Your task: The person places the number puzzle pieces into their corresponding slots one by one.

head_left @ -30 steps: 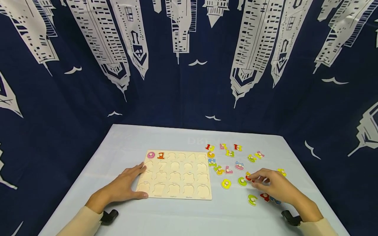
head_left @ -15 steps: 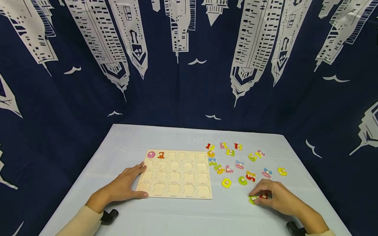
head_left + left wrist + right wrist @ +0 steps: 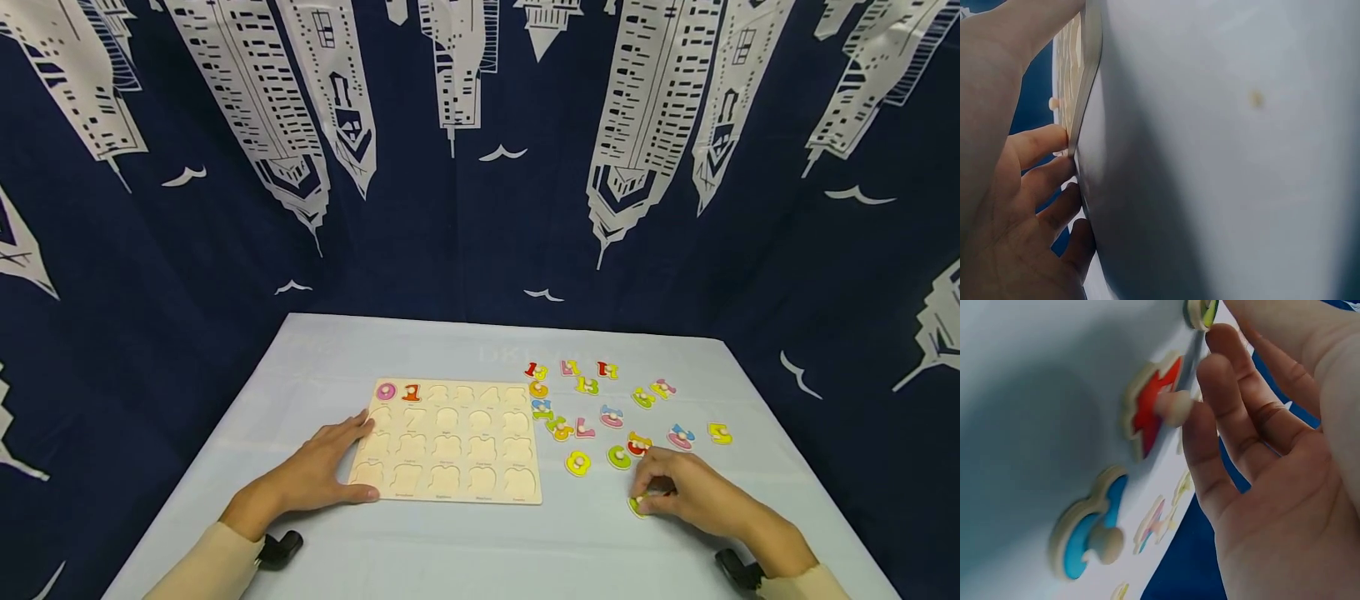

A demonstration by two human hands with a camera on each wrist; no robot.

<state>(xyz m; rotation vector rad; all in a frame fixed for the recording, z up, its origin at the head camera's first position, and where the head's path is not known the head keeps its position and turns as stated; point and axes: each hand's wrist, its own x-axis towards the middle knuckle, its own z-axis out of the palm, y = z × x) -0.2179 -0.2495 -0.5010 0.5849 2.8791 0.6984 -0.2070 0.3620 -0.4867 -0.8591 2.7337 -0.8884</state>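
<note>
My left hand (image 3: 315,467) rests at the left side of a wooden number puzzle board (image 3: 462,471), fingers along its left edge and thumb at the near corner. A pink 0 (image 3: 386,392) and an orange 1 (image 3: 412,392) sit in the board's top row; the other recesses are bare wood. To the right of the board, my right hand (image 3: 697,492) pinches a green number piece (image 3: 636,507) between thumb and fingertips, covering most of it. Under this hand, the right wrist view shows a red knobbed piece (image 3: 1150,406) and a blue knobbed piece (image 3: 1079,540).
Several knobbed number pieces lie scattered right of the board, among them a yellow one (image 3: 577,463), a green 0 (image 3: 618,457) and a yellow 5 (image 3: 720,433). A white cloth (image 3: 420,550) covers the table. Behind it hangs a dark blue curtain (image 3: 450,250) with printed buildings.
My right hand has moved from beside the red-and-yellow piece toward the near edge, down to the green piece, and its fingers have closed there. The left hand and the board have stayed put.
</note>
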